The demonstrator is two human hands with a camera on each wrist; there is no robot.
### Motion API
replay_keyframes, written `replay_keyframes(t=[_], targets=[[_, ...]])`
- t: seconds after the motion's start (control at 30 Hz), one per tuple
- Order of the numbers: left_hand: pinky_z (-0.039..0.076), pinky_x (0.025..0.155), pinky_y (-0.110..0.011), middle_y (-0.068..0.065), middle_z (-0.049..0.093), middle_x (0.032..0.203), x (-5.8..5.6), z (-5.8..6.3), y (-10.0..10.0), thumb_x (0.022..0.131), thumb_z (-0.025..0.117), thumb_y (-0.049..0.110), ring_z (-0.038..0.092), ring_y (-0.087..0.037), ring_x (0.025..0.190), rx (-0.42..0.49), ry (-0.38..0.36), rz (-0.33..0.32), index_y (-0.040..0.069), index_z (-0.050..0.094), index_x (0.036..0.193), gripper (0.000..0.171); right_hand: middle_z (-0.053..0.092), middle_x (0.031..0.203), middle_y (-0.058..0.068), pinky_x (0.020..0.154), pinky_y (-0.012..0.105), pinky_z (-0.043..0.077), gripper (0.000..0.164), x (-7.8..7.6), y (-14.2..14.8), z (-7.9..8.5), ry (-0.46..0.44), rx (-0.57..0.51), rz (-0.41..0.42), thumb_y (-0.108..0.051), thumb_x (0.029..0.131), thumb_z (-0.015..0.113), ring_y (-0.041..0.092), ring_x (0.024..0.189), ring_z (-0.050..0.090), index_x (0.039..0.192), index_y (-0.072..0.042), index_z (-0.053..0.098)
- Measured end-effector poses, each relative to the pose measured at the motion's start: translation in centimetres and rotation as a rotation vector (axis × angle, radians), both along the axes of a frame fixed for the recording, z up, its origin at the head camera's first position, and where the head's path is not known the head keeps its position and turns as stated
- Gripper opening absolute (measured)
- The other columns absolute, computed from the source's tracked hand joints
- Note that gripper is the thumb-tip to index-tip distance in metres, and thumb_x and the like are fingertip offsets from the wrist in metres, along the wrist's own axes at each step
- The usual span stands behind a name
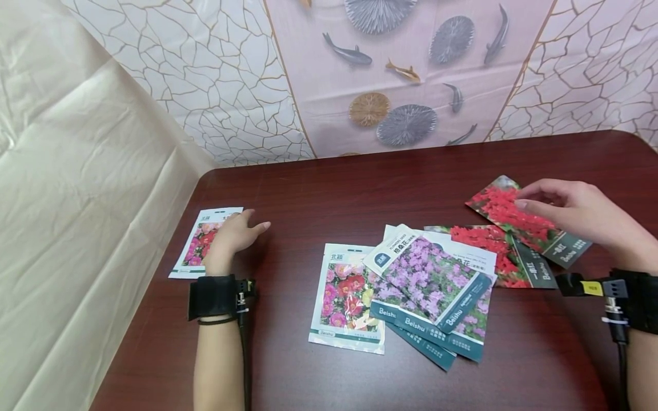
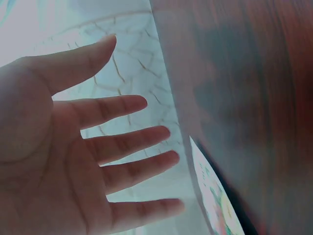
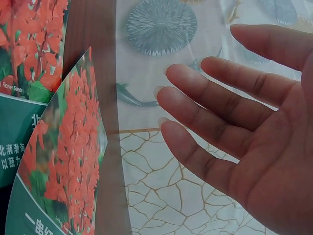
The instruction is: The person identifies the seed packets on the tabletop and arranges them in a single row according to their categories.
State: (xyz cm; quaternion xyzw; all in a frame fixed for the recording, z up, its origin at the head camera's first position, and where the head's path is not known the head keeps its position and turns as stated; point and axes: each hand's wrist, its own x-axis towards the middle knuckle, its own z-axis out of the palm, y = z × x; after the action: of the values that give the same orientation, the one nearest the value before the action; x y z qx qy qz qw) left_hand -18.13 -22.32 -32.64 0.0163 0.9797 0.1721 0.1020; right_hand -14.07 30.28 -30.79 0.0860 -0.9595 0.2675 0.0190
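My left hand (image 1: pixel 233 235) is over a seed packet with pink and red flowers (image 1: pixel 202 245) at the table's left. In the left wrist view the fingers (image 2: pixel 132 174) are spread and the palm holds nothing. On the right, my right hand (image 1: pixel 576 208) hovers by the upper of two red-flower seed packets (image 1: pixel 506 208), which overlaps the lower red-flower packet (image 1: pixel 488 242). Its fingers (image 3: pixel 220 105) are loosely bent with nothing between them in the right wrist view. Whether either hand touches a packet, I cannot tell.
Several purple-flower seed packets (image 1: pixel 421 274) lie fanned at the middle right, over the edge of another pink and red flower packet (image 1: pixel 339 297). The dark wooden table (image 1: pixel 288 200) meets a patterned cloth (image 1: pixel 231 85) behind and a cream cloth (image 1: pixel 103 228) at left.
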Motion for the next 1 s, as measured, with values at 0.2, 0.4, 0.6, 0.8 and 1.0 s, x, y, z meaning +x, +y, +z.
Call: replay_keyframes(t=[0.2, 0.4, 0.6, 0.8, 1.0], targets=[[0.027, 0.101, -0.052, -0.028, 0.037, 0.135, 0.2, 0.4, 2.4, 0.094, 0.049, 0.035, 0.032, -0.040, 0.126, 0.000, 0.001, -0.056, -0.005, 0.034, 0.137, 0.060, 0.063, 0.087, 0.012, 0.052, 0.026, 0.037, 0.027, 0.0, -0.1, 0.1, 0.005, 0.003, 0.001, -0.023, 0.089, 0.060, 0.011, 0.062, 0.048, 0.105, -0.001, 0.062], [0.027, 0.101, -0.052, -0.025, 0.039, 0.136, 0.7, 0.8, 4.7, 0.092, 0.051, 0.037, 0.032, -0.038, 0.127, 0.017, -0.010, -0.113, 0.000, 0.036, 0.138, 0.061, 0.063, 0.085, 0.011, 0.051, 0.025, 0.038, 0.024, 0.1, -0.2, 0.2, 0.012, 0.004, 0.007, -0.021, 0.089, 0.060, 0.009, 0.062, 0.048, 0.103, -0.002, 0.063], [0.029, 0.101, -0.050, -0.022, 0.040, 0.136, 1.2, 0.8, 6.9, 0.090, 0.055, 0.038, 0.033, -0.035, 0.127, 0.035, -0.042, -0.210, 0.003, 0.038, 0.137, 0.061, 0.062, 0.085, 0.010, 0.052, 0.025, 0.039, 0.023, -0.2, 0.0, -0.2, 0.024, 0.000, 0.022, -0.021, 0.089, 0.061, 0.008, 0.065, 0.048, 0.102, -0.002, 0.063], [0.032, 0.100, -0.047, -0.019, 0.041, 0.135, 1.7, 0.4, 8.7, 0.086, 0.062, 0.036, 0.035, -0.032, 0.126, 0.014, -0.063, -0.356, 0.006, 0.043, 0.135, 0.061, 0.062, 0.083, 0.007, 0.055, 0.035, 0.043, 0.019, -0.5, -0.2, -0.9, 0.046, 0.018, 0.046, -0.017, 0.087, 0.063, 0.018, 0.069, 0.053, 0.100, -0.003, 0.062], [0.037, 0.095, -0.042, -0.015, 0.045, 0.130, 2.3, 0.0, 10.2, 0.081, 0.069, 0.034, 0.038, -0.028, 0.120, 0.016, -0.082, -0.445, 0.008, 0.050, 0.129, 0.058, 0.063, 0.091, 0.007, 0.061, 0.027, 0.045, 0.025, 0.3, -1.9, 0.1, 0.000, 0.035, 0.107, -0.019, 0.084, 0.066, 0.013, 0.075, 0.053, 0.103, -0.003, 0.062]])
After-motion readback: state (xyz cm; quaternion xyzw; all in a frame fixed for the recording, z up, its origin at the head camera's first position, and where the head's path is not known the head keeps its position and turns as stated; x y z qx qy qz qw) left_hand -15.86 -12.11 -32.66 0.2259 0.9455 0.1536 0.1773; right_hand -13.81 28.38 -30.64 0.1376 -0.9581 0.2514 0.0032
